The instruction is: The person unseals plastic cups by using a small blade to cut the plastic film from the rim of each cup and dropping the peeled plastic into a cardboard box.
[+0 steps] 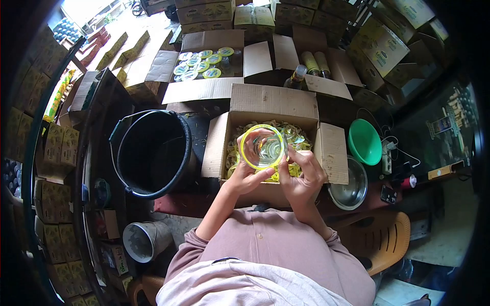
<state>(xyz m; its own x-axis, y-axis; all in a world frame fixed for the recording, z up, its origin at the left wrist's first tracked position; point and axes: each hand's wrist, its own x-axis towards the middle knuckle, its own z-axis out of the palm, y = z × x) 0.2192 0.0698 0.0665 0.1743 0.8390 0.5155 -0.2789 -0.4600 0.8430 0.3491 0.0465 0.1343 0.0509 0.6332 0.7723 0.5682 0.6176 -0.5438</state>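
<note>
A clear round cup with a yellow rim [264, 147] is held up in front of me, its mouth facing the camera. My left hand [246, 176] curls round its left side and underside, with fingers visible through the clear wall. My right hand [302, 178] has its thumb and bent fingers closed at the lower right of the rim. Whether the yellow band is a separate ring cannot be made out. Below the cup stands an open cardboard box [273, 99], filled with a loose heap of yellow and clear pieces [298, 136].
A black bucket [190, 148] stands left of the box, a green bowl [365, 142] and a metal basin [349, 186] right. Behind, one carton holds yellow-rimmed cups [204, 64], another holds bottles [316, 64]. A bottle [296, 77] stands between. An orange chair [383, 245] is right.
</note>
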